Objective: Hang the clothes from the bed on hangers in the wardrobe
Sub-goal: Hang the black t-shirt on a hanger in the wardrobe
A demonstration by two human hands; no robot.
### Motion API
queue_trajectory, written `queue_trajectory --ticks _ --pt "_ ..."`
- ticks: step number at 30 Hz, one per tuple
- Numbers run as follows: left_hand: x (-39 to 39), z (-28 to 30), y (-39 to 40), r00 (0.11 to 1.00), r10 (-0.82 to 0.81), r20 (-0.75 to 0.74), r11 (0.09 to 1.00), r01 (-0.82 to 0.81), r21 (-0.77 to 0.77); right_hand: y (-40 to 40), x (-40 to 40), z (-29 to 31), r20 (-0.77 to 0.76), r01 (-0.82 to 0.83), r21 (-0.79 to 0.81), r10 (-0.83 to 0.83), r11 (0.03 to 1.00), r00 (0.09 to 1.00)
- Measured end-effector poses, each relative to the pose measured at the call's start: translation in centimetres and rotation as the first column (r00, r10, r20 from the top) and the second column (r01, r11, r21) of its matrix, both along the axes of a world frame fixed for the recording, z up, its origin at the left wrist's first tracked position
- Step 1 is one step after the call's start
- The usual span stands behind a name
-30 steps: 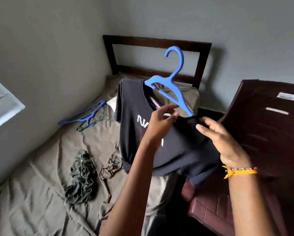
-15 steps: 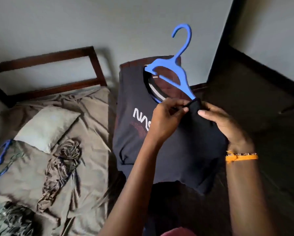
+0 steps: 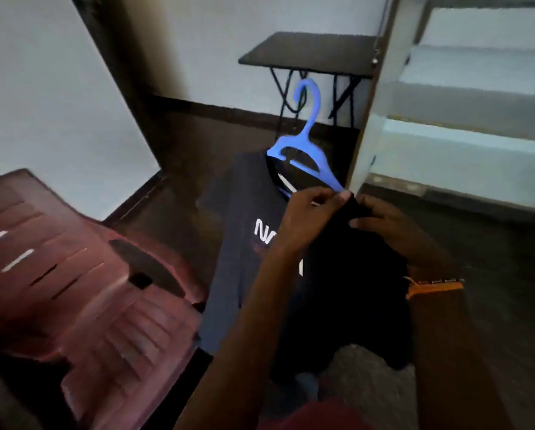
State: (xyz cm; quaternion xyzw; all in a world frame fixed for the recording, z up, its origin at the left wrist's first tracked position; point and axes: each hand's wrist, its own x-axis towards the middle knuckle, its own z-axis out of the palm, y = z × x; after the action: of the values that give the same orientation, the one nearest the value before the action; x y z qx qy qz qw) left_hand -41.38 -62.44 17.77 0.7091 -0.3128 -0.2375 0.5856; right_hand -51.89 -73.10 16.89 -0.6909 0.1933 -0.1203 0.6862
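Blue hanger (image 3: 308,156) carries a dark shirt (image 3: 244,243); white letters look like "NA". Left hand (image 3: 306,218) and right hand (image 3: 384,218) pinch its shoulder.

Dark navy T-shirt (image 3: 238,243) with white lettering across the chest, partly hidden behind a forearm. Hung on a blue plastic hanger (image 3: 306,150), held up in mid-air, tilted so the left shoulder sits high and the right drops away. Hook upright, curling to the left above the collar. Right shoulder fabric bunched at the hanger's lower arm tip. Body of the shirt hanging loose, hem crumpled at the bottom right.
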Motion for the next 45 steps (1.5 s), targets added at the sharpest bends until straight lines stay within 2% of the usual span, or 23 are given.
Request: queue_trajectory --ticks 4,9,15,19,24,27,33,39,42,45 --pt "-1.8 -0.6 -9.7 0.986 -0.162 -0.032 0.986 0.163 0.025 -6.5 -2.7 -0.1 -0.026 0.181 -0.117 -0.185 0.976 0.982" --pt "-2.0 0.9 -22.1 0.947 -0.313 -0.070 0.950 0.313 -0.010 -15.4 -3.7 2.0 -0.065 0.341 -0.293 -0.374 0.893 0.925" --pt "-1.8 3.4 -36.7 0.894 -0.439 -0.085 0.898 0.436 -0.057 -27.3 -4.6 2.8 -0.027 0.512 -0.505 -0.606 0.694 0.795" --pt "-3.1 4.3 -45.7 0.846 -0.529 -0.061 0.849 0.527 -0.051 -33.6 -5.0 2.2 0.114 0.628 -0.500 -0.674 0.596 0.730" --pt "-4.3 5.2 -57.9 0.798 -0.592 0.116 0.788 0.603 -0.126 -45.0 -5.7 2.9 0.285 0.805 -0.320 -0.760 0.500 0.585" --pt "-4.5 6.3 -66.1 0.793 -0.575 0.200 0.782 0.605 -0.151 -53.7 -6.9 4.4 0.341 0.839 -0.271 -0.768 0.472 0.542" --pt "-4.7 12.1 -82.6 0.780 -0.532 0.329 0.792 0.596 -0.131 -70.3 -9.3 11.4 0.417 0.855 -0.264 -0.747 0.446 0.518" --pt "-4.0 17.2 -97.2 0.763 -0.497 0.413 0.786 0.598 -0.157 -86.2 -9.6 18.9 0.551 0.900 -0.270 -0.712 0.342 0.436" --pt "-2.9 19.7 -104.3 0.742 -0.487 0.461 0.765 0.617 -0.186 -94.0 -9.3 22.6 0.633 0.933 -0.242 -0.686 0.265 0.359" --pt "-1.5 22.5 -111.3 0.720 -0.469 0.511 0.734 0.640 -0.229 -101.2 -8.7 26.8 0.706 0.953 -0.264 -0.644 0.147 0.295"
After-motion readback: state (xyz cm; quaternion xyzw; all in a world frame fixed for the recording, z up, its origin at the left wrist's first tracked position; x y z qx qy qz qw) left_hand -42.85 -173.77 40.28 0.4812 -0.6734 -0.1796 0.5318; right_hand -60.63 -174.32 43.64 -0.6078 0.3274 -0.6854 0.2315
